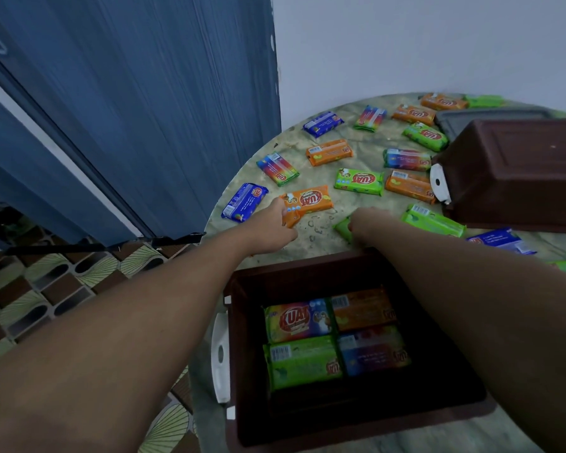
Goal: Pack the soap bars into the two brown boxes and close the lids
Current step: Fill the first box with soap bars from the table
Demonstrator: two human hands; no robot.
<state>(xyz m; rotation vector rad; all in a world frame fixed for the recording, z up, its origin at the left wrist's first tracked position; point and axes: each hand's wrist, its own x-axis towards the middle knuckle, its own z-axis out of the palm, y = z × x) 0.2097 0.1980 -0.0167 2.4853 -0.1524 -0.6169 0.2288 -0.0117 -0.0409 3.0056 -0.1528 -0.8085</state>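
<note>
An open brown box [242,338] stands at the table's near edge with several wrapped soap bars lying flat in its bottom. Just beyond it, my left hand [272,228] closes on the near end of an orange soap bar [309,201]. My right hand [368,223] covers a green soap bar [343,228], whose left end sticks out from under the fingers. A second brown box [517,171] stands at the right, upside down. Many more soap bars in orange, green, blue and rainbow wrappers lie scattered over the table.
The round marbled table [321,237] ends at the left near a blue soap bar [244,201]. A grey lid [490,117] lies behind the second box. A blue door and white wall stand behind; patterned floor tiles lie below left.
</note>
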